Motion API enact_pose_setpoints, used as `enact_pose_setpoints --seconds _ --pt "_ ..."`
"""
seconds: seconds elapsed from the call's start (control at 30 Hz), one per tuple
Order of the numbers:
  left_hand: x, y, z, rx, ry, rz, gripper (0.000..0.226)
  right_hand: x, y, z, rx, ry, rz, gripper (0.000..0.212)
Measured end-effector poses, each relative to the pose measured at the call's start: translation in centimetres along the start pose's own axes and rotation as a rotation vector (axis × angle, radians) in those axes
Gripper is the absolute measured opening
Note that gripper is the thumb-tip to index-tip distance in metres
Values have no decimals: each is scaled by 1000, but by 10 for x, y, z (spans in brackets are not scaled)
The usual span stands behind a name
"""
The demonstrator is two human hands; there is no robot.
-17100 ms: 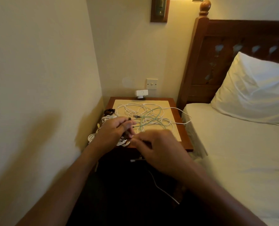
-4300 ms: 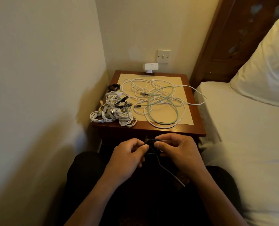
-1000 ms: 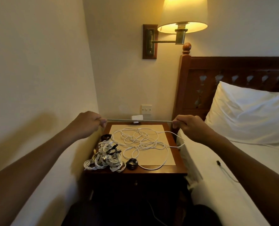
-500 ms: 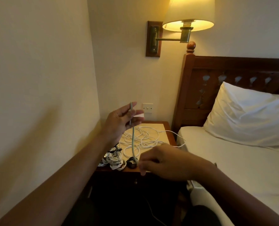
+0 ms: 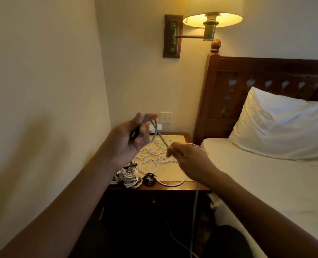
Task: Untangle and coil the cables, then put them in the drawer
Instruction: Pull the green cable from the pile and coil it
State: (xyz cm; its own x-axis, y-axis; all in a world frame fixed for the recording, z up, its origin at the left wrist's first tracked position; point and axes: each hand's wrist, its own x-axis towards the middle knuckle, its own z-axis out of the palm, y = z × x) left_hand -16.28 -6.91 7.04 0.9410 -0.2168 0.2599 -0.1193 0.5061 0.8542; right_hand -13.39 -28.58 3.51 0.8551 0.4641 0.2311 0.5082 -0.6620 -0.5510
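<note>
Green cable [image 5: 155, 130] loops over left fingers [image 5: 145, 121], pinched by right hand [image 5: 188, 159].

One head-worn view looks forward and slightly down at the nightstand [image 5: 180, 188], which sits low and centre, fairly near. Left of the nightstand a wall runs close alongside; right of it lies the bed [image 5: 266, 183]; above it hangs the lamp [image 5: 213, 20]. Both forearms reach in from below.

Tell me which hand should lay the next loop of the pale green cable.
Probably the right hand: it pinches the pale green cable on its free run, and the left hand is already holding the started loops up above the wooden bedside table.
</note>
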Motion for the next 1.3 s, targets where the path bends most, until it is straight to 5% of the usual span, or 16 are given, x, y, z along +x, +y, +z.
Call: enact_pose_setpoints --seconds 0.13,0.23,0.33,0.5,0.87,0.97,1.07,1.1,1.2,1.3 --pt "13 -4 7 551 189 150 30 -21 -39 19 -127 -150 -156 24" --pt "8 -18 0 1043 53 79 25 -20 -58 8 -309 -85 -287 25" --pt "-3 -13 -15 1208 -140 -56 32 -6 -43 -18 -188 -8 -237 24" --pt "-24 31 -52 1397 -182 -186 30 18 31 -59 -113 39 -72 22" --pt "-32 44 -149 1143 651 -18 41 -12 148 -47 -129 7 216 23" --pt "-25 35 -132 957 626 -57 42 -19 157 -36 -120 -228 316 25" --pt "-27 41 -96 881 434 -86 44 -24 146 -35 -124 -478 324 16" --pt "-28 42 -82 882 344 -112 47 -23 136 -35 -130 -510 288 29" --pt "-28 29 -40 913 120 -214 45 -19 86 -28 13 -413 142 62" --pt "-21 4 -10 722 28 -277 38 -12 29 -10 236 -280 -47 56"
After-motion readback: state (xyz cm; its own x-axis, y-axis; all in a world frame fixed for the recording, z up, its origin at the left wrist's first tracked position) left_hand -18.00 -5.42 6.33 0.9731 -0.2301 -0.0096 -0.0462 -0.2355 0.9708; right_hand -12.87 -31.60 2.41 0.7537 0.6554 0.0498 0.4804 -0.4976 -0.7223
